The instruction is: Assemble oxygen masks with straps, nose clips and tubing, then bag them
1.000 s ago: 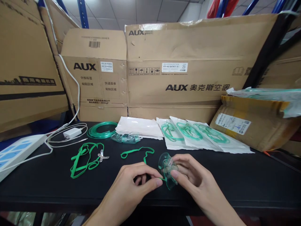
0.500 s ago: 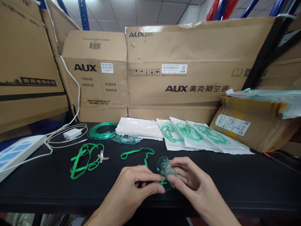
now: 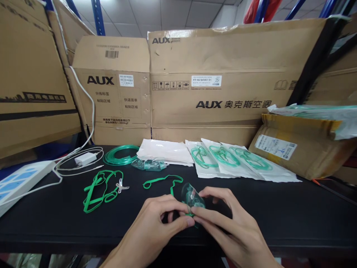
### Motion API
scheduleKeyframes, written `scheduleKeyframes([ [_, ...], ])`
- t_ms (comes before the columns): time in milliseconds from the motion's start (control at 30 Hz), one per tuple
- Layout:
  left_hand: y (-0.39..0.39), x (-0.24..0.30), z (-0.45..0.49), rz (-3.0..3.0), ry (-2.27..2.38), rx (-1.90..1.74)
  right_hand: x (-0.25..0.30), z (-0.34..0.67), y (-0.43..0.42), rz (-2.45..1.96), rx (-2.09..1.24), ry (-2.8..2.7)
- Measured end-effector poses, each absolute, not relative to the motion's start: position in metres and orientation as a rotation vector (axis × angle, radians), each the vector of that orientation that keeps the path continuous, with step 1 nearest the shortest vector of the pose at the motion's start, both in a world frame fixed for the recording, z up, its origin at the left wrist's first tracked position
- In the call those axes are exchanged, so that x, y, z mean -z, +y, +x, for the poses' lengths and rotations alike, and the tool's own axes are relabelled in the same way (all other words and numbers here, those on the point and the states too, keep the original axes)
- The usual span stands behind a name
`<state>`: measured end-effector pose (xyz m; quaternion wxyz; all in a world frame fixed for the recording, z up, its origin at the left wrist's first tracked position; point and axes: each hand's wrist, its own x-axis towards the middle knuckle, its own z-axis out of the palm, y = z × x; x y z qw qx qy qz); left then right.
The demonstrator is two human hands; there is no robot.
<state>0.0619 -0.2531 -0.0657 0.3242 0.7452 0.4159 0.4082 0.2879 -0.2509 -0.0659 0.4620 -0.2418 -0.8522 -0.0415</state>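
Observation:
A clear green oxygen mask [image 3: 193, 197] is held between my hands above the front part of the black table. My left hand [image 3: 164, 219] is closed, thumb and index finger pinching a green elastic strap [image 3: 172, 190] at the mask's lower edge. The strap runs out behind that hand and lies in a loose bend on the table. My right hand [image 3: 228, 216] grips the mask from the right, with its fingertips against the edge close to the left ones. Fingers partly hide where strap and mask meet.
Several green straps [image 3: 90, 206] with small metal strips [image 3: 120, 186] lie left. Behind are coiled green tubing [image 3: 118, 158], another clear mask [image 3: 150, 165], a white bag stack [image 3: 166, 150] and bagged tubing [image 3: 223, 158]. A power strip [image 3: 22, 182] stands left, a cardboard box [image 3: 301, 149] right.
The mask has turned in my hands, so its wide shell now faces up. My right hand's fingers have shifted down and left to the mask's edge. My left hand keeps its pinch.

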Motion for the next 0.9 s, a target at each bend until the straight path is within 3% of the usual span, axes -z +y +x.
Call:
scheduleKeyframes([
  [133,-0.254,0.065,0.063,2.022,1.108,-1.079,0.065,0.287,-0.252,-0.569,0.157,-2.115],
  [433,-0.259,0.063,0.064,2.052,1.042,-1.31,0.061,0.28,-0.252,-0.768,-0.208,-2.033],
  [900,-0.26,0.058,0.075,2.094,1.18,-1.081,0.065,0.276,-0.257,-0.793,-0.229,-2.005],
])
